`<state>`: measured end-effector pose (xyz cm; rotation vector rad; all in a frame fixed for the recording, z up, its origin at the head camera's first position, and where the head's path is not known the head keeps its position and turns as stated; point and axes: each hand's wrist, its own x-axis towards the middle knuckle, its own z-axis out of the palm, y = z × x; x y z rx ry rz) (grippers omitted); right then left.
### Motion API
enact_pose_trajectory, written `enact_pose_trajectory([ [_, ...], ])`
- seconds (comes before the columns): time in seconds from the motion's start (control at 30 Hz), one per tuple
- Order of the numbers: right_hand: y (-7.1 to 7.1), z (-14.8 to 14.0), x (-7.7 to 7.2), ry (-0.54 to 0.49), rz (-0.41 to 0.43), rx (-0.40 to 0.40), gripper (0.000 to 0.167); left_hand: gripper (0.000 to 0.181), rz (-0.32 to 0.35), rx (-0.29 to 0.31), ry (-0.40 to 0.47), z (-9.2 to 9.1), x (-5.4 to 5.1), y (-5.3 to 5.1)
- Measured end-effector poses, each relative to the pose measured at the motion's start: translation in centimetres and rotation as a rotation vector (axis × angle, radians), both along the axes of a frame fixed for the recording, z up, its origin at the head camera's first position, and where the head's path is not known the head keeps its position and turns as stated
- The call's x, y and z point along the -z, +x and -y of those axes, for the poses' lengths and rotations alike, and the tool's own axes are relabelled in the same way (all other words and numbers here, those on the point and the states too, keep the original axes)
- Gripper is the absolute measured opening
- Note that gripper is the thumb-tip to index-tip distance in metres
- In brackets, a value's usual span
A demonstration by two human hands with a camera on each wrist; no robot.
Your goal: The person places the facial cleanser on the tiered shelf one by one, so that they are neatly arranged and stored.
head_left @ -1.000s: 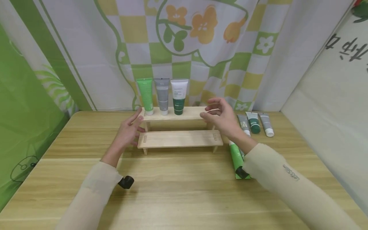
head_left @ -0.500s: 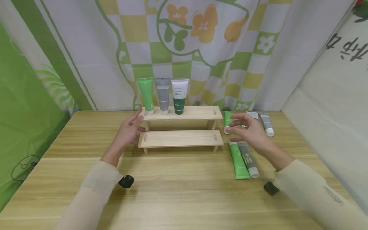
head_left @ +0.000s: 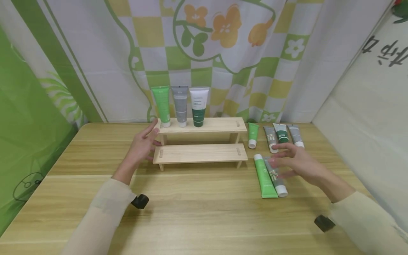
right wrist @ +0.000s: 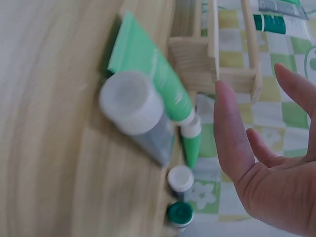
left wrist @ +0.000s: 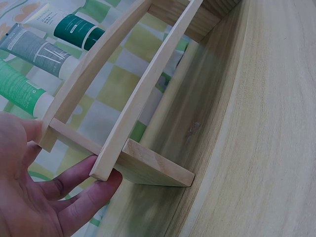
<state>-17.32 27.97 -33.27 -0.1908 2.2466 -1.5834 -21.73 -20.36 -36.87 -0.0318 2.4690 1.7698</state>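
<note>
My left hand (head_left: 140, 147) touches the left end of the two-tier wooden shelf (head_left: 197, 154); in the left wrist view, the fingers (left wrist: 84, 207) meet the ends of both boards. On the upper board stand a green squeeze tube (head_left: 162, 106), a grey tube (head_left: 180, 106) and a white-and-green tube (head_left: 199, 106), caps down. To the right, my right hand (head_left: 298, 163) hovers with spread fingers over a grey tube (head_left: 278, 186), holding nothing. That tube lies beside a long green tube (head_left: 265, 177), which also appears in the right wrist view.
Behind the right hand lie a small green tube (head_left: 253, 135), a grey tube (head_left: 270, 138), a white-and-green tube (head_left: 282, 132) and another grey tube (head_left: 295, 135). A patterned curtain (head_left: 178, 60) hangs behind the wooden table (head_left: 191, 212).
My right hand has moved from the upper board's right end rightward and toward me, over the lying tubes. The left hand stays at the shelf's left end.
</note>
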Motion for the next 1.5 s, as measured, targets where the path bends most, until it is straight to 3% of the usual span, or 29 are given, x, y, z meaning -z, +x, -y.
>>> enact_pose_trajectory([
  [0.23,0.5,-1.8,1.0,0.038,0.083,-0.021,0.075,0.055,-0.004,0.000,-0.002,0.0,0.0,0.0],
  [0.7,0.8,-3.4,3.6,0.097,0.166,-0.005,0.080,0.057,-0.009,-0.002,-0.010,0.0,0.3,-0.2],
  [1.5,0.7,-2.2,4.4,0.227,0.094,0.008,0.080,0.057,-0.011,-0.007,0.007,0.0,0.3,-0.2],
])
